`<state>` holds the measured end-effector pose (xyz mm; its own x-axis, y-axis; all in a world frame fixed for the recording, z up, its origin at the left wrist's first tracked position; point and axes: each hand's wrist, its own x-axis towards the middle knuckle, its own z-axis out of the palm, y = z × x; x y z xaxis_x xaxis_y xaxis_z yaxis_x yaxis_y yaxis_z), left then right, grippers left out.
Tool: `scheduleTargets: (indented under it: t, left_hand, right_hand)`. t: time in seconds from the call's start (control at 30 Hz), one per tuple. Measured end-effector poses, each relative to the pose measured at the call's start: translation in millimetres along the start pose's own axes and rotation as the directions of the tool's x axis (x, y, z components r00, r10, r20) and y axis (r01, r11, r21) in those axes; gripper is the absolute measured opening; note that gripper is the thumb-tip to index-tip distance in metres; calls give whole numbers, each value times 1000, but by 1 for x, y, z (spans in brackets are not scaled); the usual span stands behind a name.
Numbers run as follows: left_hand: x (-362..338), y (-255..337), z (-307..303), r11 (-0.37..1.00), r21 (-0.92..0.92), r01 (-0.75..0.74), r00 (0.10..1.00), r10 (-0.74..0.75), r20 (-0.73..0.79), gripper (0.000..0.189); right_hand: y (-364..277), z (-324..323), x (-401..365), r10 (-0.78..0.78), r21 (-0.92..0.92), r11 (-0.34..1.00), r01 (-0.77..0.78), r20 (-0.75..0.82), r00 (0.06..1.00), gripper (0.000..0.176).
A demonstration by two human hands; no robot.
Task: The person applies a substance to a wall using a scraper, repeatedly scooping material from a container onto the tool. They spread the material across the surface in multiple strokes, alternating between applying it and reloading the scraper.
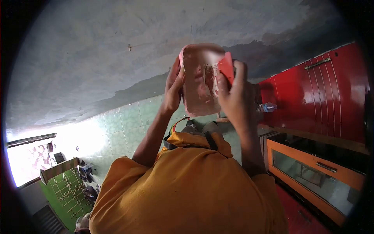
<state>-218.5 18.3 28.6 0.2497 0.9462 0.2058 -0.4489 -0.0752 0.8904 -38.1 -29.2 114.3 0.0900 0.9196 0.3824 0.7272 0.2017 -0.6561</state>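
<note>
A pinkish-brown rectangular plastic tub (194,93) with rounded corners is held up in front of me, its shiny inside turned towards the camera. My left hand (175,87) grips its left side, thumb over the rim. At the opposite side, my right hand (233,87) pinches a red flat piece (226,67) with straight edges, its thumb lying over the front. The piece overlaps the tub's right part, beside a streak of whitish residue (210,74). I cannot tell exactly what kind of tool the red piece is.
Red cupboard doors (296,93) stand at the right, with a clear plastic bottle (269,107) beside them. Lower right is an orange-framed glass-fronted cabinet (315,171). Pale green tiles (128,121) and a grey wall (128,74) lie beyond my hands. A bright window (31,163) is at the left.
</note>
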Motion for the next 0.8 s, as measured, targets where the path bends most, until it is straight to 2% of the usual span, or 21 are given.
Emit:
scheduleTargets:
  t: [0.07,0.13,0.23,0.33,0.43,0.5,0.6,0.7,0.8]
  left_hand:
    - [-3,-9,5,996,-80,-47,998,42,-55,75]
    - [-6,-11,7,988,-144,-46,998,41,-37,77]
    - [-12,-25,4,968,-243,-57,997,41,-69,78]
    - [-16,-42,-3,942,-334,-38,994,2,-107,77]
    - [-16,-55,-1,934,-345,-97,987,45,-156,60]
    - [-13,-58,-2,933,-346,-96,990,53,-131,60]
    - [-16,-64,-6,941,-332,-61,991,18,-130,61]
    - [-17,-54,-4,948,-317,-26,994,-8,-107,71]
    - [-19,-50,-2,959,-283,-9,995,-19,-97,78]
  right_hand:
    - [-7,15,-5,-25,-64,998,27,28,999,34]
    - [-10,25,-10,-28,-47,998,32,79,997,43]
    - [-17,31,-9,-117,-55,991,118,30,993,50]
    - [-10,41,-9,-181,30,983,179,50,982,56]
    - [-12,44,-4,-217,41,976,215,53,975,60]
    - [-14,43,-3,-211,76,976,205,68,975,61]
    - [-12,44,-2,-275,67,960,272,31,961,59]
    - [-12,42,-5,-183,147,974,173,61,981,51]
    - [-3,39,-8,-1,184,983,-27,147,989,34]
